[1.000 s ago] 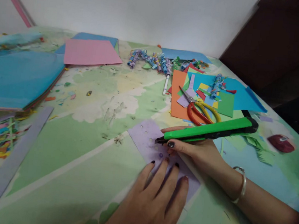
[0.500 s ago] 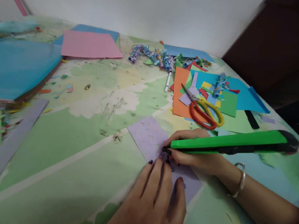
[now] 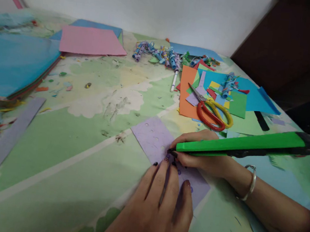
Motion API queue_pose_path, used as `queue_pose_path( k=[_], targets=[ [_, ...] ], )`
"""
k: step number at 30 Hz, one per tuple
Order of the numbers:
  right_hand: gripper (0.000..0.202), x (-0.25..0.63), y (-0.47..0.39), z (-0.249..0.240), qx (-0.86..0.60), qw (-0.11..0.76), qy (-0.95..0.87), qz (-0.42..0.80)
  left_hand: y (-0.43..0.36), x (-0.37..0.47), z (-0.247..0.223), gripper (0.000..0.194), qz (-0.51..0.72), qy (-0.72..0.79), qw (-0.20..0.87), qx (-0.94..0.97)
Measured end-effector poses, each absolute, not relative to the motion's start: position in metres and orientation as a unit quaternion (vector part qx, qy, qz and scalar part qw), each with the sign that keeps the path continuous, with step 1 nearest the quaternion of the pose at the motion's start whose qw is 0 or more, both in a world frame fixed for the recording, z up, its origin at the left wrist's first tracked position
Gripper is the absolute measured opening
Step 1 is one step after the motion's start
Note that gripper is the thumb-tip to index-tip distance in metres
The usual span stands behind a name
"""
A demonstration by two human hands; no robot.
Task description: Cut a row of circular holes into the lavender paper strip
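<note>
A lilac paper strip point(image 3: 152, 138) with punched holes lies on the green patterned table point(image 3: 65, 151). My left hand point(image 3: 159, 201) presses flat on its near end, fingers together. Gripped in my right hand point(image 3: 203, 156) is a long green utility knife point(image 3: 240, 144). The knife's dark tip touches the strip just beyond my left fingertips. A silver bangle point(image 3: 250, 182) circles my right wrist.
Red and yellow scissors point(image 3: 212, 112) lie on orange and blue paper sheets point(image 3: 245, 98) at the right. A white marker point(image 3: 173, 81) and curled paper bits point(image 3: 161, 55) sit behind. A pink sheet point(image 3: 91, 41), a stack of blue sheets point(image 3: 13, 62) and a lilac strip point(image 3: 2, 148) are left.
The knife's tail swung right and its tip slid a little nearer to me along the strip. My left fingers closed together and edged forward. The view dipped slightly.
</note>
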State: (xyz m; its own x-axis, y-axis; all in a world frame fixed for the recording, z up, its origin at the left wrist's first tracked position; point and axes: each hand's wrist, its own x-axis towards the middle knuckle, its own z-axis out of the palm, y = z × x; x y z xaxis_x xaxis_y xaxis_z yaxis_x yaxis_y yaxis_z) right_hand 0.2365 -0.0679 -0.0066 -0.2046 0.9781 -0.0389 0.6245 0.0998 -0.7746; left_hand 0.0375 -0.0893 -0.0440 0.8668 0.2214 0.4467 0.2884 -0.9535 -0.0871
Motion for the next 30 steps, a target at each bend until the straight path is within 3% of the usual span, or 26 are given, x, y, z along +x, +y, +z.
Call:
queue_pose_path(
  k=[22, 30],
  targets=[
    [0.017, 0.2397, -0.0657, -0.0102, -0.535, 0.243, -0.764, 0.267, -0.0904, 0.0347, -0.0376, 0.059, -0.187, -0.133, 0.073, -0.971],
    [0.016, 0.2388, -0.0670, -0.0050, -0.564, 0.220, -0.739, 0.297, -0.0890, 0.0329, -0.0378, 0.055, -0.199, -0.133, 0.081, -0.968]
  ],
)
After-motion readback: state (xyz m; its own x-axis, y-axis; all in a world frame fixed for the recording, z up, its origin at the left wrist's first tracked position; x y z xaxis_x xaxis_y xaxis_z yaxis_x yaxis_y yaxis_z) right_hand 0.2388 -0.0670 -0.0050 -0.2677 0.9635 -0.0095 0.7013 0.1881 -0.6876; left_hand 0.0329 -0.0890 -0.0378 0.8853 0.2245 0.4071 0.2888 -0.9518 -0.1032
